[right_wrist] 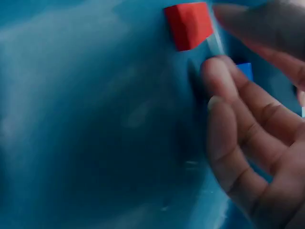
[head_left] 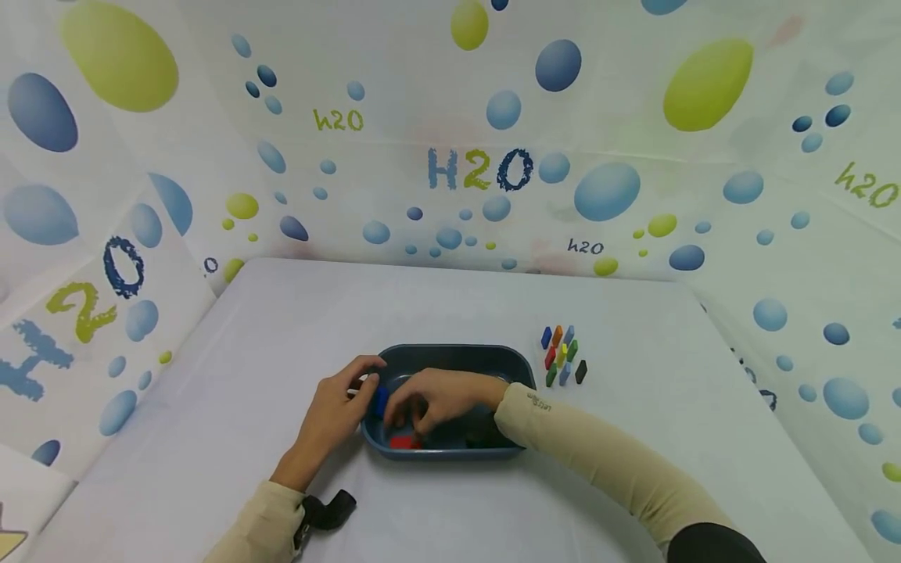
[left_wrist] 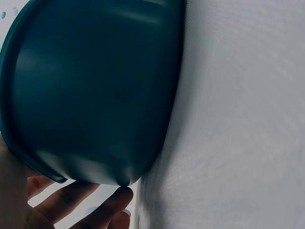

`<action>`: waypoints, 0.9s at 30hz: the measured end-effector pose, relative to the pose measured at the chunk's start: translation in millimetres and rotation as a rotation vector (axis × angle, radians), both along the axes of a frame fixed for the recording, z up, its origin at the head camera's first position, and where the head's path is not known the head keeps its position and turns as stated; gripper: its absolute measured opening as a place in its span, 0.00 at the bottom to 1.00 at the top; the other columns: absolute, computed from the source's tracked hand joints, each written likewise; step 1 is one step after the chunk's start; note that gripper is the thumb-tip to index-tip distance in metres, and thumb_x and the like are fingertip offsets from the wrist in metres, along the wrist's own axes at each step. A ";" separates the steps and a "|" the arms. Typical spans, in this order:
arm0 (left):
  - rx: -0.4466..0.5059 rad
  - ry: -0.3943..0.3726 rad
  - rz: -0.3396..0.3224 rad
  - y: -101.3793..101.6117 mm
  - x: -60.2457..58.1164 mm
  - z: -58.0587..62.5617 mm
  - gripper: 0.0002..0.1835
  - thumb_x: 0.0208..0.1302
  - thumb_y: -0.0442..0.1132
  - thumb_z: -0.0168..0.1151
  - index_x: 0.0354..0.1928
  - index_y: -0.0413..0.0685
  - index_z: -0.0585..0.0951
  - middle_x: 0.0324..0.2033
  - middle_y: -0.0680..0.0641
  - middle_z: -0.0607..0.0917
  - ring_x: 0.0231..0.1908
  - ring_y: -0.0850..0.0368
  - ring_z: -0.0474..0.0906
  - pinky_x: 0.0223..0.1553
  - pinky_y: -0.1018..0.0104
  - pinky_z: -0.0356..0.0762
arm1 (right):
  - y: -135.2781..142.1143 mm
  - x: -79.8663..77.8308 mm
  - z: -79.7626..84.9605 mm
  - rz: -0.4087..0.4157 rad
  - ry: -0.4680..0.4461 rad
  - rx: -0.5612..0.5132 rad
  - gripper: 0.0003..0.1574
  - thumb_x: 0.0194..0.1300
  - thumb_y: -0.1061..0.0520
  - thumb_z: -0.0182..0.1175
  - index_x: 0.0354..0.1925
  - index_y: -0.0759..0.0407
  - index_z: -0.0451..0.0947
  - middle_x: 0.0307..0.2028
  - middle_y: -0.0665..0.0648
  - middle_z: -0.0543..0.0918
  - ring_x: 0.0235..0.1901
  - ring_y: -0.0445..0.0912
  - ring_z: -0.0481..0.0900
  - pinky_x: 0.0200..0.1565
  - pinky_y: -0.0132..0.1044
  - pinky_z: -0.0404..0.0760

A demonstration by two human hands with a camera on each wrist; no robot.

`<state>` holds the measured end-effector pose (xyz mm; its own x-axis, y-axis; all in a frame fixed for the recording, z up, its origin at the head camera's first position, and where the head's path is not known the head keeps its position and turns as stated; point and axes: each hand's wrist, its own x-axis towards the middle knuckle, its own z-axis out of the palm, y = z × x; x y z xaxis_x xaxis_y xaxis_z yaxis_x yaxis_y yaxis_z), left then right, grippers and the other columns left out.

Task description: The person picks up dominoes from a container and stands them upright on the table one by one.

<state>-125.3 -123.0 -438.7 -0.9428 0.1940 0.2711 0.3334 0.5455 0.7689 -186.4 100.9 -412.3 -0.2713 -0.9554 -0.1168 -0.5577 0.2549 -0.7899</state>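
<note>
A dark blue-green basin (head_left: 457, 453) stands on the white-covered table. My left hand (head_left: 336, 407) holds its left rim, thumb over the edge and fingers against the outer wall (left_wrist: 95, 95). Inside the basin, my right hand (head_left: 439, 397) reaches down with thumb and fingers apart and nothing visible between them. Close to its thumb tip lies a red block (right_wrist: 189, 26), also seen from the head as a red patch (head_left: 404, 443). A blue block (head_left: 381, 402) sits at the basin's left end, partly behind the fingers in the right wrist view. The right forearm hides part of the basin.
Right of the basin, several small coloured tiles (head_left: 561, 356) stand upright in rows, with a black one (head_left: 580, 371) at their right. Something dark lies in shadow in the basin's right part. A printed sheet (head_left: 493, 117) hangs behind the table.
</note>
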 end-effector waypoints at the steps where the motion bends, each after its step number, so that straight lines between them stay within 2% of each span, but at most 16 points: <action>1: 0.002 0.000 0.000 -0.1 0.1 -0.1 0.11 0.79 0.38 0.57 0.57 0.54 0.83 0.50 0.39 0.88 0.41 0.43 0.88 0.34 0.51 0.85 | -0.8 1.0 0.1 -0.001 0.001 0.010 0.25 0.63 0.70 0.67 0.57 0.57 0.83 0.46 0.47 0.84 0.40 0.36 0.82 0.45 0.31 0.81; 9: 0.013 -0.006 0.002 0.4 -0.8 -0.5 0.11 0.79 0.39 0.57 0.57 0.54 0.83 0.51 0.39 0.88 0.41 0.44 0.89 0.32 0.57 0.83 | -6.5 4.8 0.3 0.027 0.086 0.039 0.22 0.64 0.62 0.74 0.56 0.56 0.84 0.39 0.48 0.83 0.37 0.35 0.80 0.42 0.28 0.80; 13: 0.015 -0.014 0.002 0.7 -0.5 -0.7 0.11 0.79 0.38 0.57 0.57 0.54 0.83 0.51 0.39 0.87 0.42 0.44 0.88 0.31 0.58 0.83 | -7.9 4.9 -2.8 0.041 0.122 0.051 0.20 0.65 0.61 0.74 0.55 0.55 0.84 0.36 0.46 0.83 0.34 0.33 0.78 0.39 0.27 0.79; 20: 0.023 -0.016 0.000 0.8 -0.2 -1.3 0.11 0.79 0.38 0.57 0.57 0.55 0.83 0.48 0.40 0.88 0.39 0.47 0.89 0.29 0.59 0.82 | -12.4 6.0 -6.0 0.098 0.224 0.087 0.19 0.65 0.60 0.74 0.54 0.54 0.85 0.35 0.43 0.81 0.33 0.32 0.77 0.38 0.23 0.77; 27: 0.011 -0.004 -0.005 0.8 -0.7 -0.3 0.11 0.80 0.39 0.56 0.58 0.54 0.82 0.49 0.40 0.88 0.40 0.45 0.88 0.32 0.56 0.83 | -15.9 6.3 -3.0 0.123 0.289 0.120 0.17 0.64 0.60 0.75 0.51 0.53 0.86 0.35 0.42 0.80 0.34 0.31 0.76 0.39 0.22 0.75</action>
